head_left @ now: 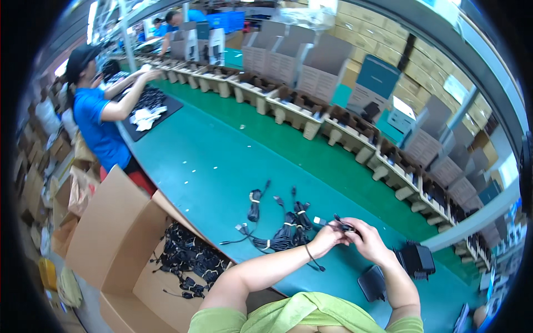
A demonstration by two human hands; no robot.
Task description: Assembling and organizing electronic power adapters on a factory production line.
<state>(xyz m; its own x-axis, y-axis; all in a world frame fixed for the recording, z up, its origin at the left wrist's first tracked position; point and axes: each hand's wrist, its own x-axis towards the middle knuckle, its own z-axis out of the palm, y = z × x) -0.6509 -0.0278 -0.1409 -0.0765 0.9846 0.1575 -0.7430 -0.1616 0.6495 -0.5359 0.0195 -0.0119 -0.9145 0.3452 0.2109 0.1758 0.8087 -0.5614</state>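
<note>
Over the green table (222, 164) I hold a black USB cable (346, 226) in both hands. My left hand (326, 240) pinches it near its pale plug, and one end of a cable hangs below this hand. My right hand (366, 238) has its fingers curled round the bundled part, partly hiding it. To the left of my hands lie several coiled black cables (276, 240), tied with pale bands. Beside my right forearm sit a black finned box-shaped device (416, 258) and a flat black device (371, 283).
An open cardboard carton (114, 233) with many bundled cables (191, 256) stands at the left table edge. Moulded pulp trays (297, 112) line a green belt beyond the table. A person in blue (102, 119) works at the far left, beside a dark mat (166, 111).
</note>
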